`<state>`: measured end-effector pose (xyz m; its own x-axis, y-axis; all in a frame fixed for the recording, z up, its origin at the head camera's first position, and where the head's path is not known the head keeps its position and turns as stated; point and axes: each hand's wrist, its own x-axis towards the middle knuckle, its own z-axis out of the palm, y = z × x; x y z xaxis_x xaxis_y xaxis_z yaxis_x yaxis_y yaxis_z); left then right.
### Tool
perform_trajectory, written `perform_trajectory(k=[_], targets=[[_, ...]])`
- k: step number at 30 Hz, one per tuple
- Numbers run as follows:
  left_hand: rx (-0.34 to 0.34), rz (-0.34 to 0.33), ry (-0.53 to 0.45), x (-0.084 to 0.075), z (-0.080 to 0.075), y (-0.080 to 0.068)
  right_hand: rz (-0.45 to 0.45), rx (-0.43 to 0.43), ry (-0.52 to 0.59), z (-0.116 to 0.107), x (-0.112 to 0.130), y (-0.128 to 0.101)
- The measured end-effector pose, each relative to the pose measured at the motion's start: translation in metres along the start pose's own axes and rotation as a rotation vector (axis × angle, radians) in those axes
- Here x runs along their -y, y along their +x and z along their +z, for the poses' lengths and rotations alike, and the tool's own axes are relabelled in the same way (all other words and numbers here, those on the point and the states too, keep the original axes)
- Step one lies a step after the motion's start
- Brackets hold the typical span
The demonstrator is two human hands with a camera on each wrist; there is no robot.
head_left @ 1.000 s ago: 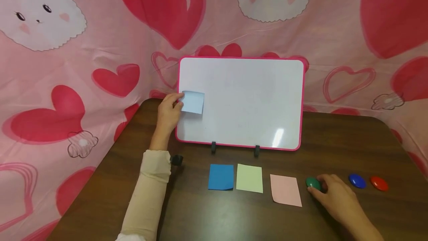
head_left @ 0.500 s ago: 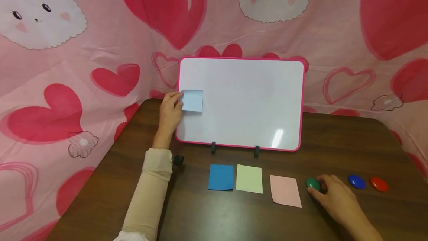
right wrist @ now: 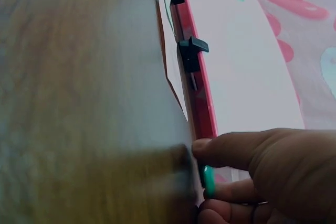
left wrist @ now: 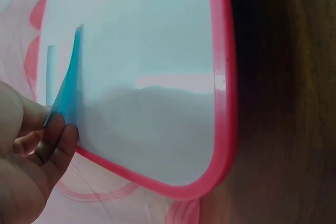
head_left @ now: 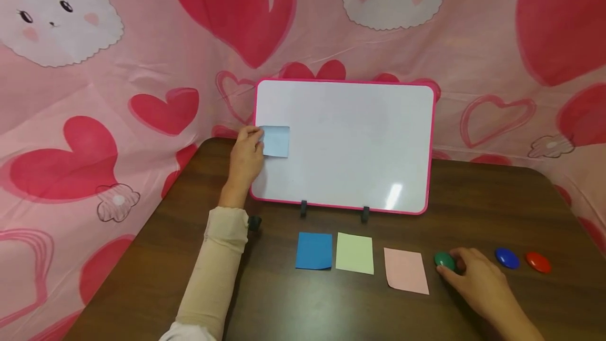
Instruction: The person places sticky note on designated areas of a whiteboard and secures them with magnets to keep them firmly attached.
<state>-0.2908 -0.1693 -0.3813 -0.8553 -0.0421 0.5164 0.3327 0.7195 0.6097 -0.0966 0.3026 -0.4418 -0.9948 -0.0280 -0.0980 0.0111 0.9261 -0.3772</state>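
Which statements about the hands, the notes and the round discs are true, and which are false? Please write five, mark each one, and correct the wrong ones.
1. The left hand pinches the light blue note in front of the board. True.
2. The blue disc lies between the green disc and the red disc. True.
3. The right hand touches the red disc. False: it touches the green disc.
4. The dark blue note, the green note and the pink note lie on the table. True.
5. In the head view, the pink note is left of the dark blue note. False: it is to the right, beyond the green note.
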Motion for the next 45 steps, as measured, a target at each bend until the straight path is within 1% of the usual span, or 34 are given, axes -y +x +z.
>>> perform_trajectory(k=[3, 5, 7, 12, 15, 17, 23, 29, 34, 37, 40, 45], targets=[[0.022, 0.034, 0.043, -0.002, 0.003, 0.000, -0.021, -0.028, 0.003, -0.001, 0.000, -0.001], [0.039, 0.045, 0.053, -0.003, 0.006, 0.001, -0.039, -0.055, 0.009, -0.002, 0.001, -0.003], [0.057, 0.038, 0.050, -0.004, 0.009, 0.002, -0.068, -0.100, 0.023, -0.002, 0.005, -0.005], [0.107, -0.007, 0.032, -0.007, 0.014, 0.003, -0.148, -0.229, 0.070, -0.002, 0.019, -0.004], [0.126, -0.011, 0.035, -0.008, 0.016, 0.002, -0.177, -0.267, 0.081, -0.005, 0.029, -0.001], [0.126, -0.004, 0.035, -0.009, 0.017, 0.002, -0.195, -0.285, 0.082, -0.008, 0.036, 0.003], [0.106, 0.032, 0.056, -0.012, 0.018, 0.002, -0.275, -0.324, 0.100, -0.018, 0.057, 0.017], [0.077, 0.062, 0.077, -0.012, 0.019, 0.000, -0.365, -0.375, 0.127, -0.025, 0.078, 0.037], [0.079, 0.056, 0.083, -0.009, 0.021, -0.001, -0.438, -0.404, 0.166, -0.024, 0.096, 0.054], [0.087, 0.046, 0.083, -0.009, 0.021, -0.002, -0.458, -0.397, 0.180, -0.023, 0.106, 0.063], [0.089, 0.041, 0.093, -0.010, 0.021, -0.001, -0.458, -0.368, 0.196, -0.025, 0.116, 0.071], [0.075, 0.071, 0.116, -0.009, 0.024, 0.000, -0.464, -0.346, 0.226, -0.027, 0.132, 0.083]])
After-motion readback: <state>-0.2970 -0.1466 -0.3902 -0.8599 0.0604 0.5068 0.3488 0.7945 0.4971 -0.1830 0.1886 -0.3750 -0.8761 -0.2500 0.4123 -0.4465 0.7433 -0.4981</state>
